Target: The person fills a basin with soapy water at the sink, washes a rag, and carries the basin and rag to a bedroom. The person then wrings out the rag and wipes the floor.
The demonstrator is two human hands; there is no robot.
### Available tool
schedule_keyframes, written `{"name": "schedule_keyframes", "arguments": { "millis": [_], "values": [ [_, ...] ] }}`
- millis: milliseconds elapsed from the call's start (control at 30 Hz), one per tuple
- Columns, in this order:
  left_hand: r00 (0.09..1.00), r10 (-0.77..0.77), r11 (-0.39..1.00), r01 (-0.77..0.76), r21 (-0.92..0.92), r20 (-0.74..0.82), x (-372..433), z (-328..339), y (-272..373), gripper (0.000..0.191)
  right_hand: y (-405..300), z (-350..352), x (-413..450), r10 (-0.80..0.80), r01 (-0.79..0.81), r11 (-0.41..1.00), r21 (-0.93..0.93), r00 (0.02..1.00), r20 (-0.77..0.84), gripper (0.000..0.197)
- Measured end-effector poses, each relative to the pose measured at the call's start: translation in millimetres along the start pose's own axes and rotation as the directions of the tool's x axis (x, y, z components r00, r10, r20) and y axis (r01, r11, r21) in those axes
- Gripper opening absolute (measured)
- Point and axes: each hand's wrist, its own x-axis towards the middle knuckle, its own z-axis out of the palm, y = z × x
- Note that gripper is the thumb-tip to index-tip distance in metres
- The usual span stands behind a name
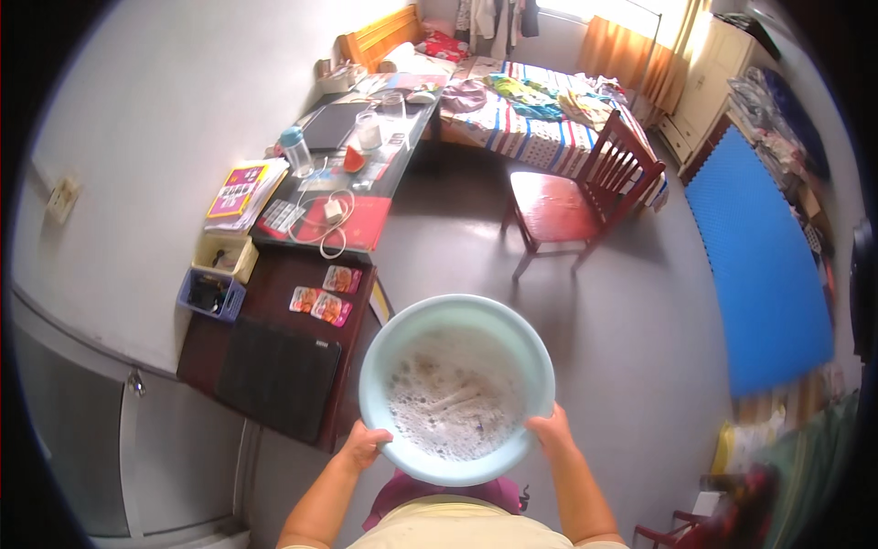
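A round light-blue plastic basin [458, 473] is held up in front of my body. Foamy, greyish soapy water [473, 412] fills its lower part, and a pale shape shows among the suds; what it is I cannot tell. My left hand [363, 445] grips the rim at the lower left, thumb over the edge. On the lower right side, my right hand [552, 431] clasps the rim the same way. The fingers of both hands are hidden beneath the basin.
Left of the basin stands a dark wooden desk [274, 291] with a black laptop [278, 377]. Beyond it is a table with a watermelon slice [353, 159] and a bottle [296, 151]. A wooden chair [555, 206] stands ahead, before a bed [535, 137]. Blue foam mats [761, 267] lean at right.
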Motion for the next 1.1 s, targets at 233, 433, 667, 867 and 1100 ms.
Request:
{"name": "schedule_keyframes", "arguments": {
  "millis": [233,433,667,867,1100],
  "values": [
    [0.993,-0.018,0.998,0.012,0.058,0.114,75.9,26.6,26.1,0.037,-0.1,-14.7,28.6,0.015,-0.002,0.997,0.080,0.986,-0.164,0.052],
    [0.986,-0.120,0.983,0.102,0.151,0.118,118.8,39.3,54.1,0.047,-13.8,-11.4,55.2,0.073,-0.037,0.987,0.159,0.971,-0.229,0.051],
    [0.997,-0.065,0.984,0.058,0.167,0.040,142.8,72.1,58.9,0.048,-30.8,-35.8,103.1,0.130,-0.086,0.959,0.270,0.980,-0.148,0.047],
    [0.999,-0.028,0.996,0.027,0.086,0.017,133.2,140.1,52.6,0.047,-81.0,-85.1,122.6,0.185,-0.170,0.969,0.179,0.980,-0.073,0.046],
    [1.000,-0.014,0.999,0.014,0.041,0.016,144.6,262.9,56.8,0.057,-151.7,-177.7,134.5,0.105,-0.101,0.993,0.054,0.990,-0.093,0.048]
  ]
}}
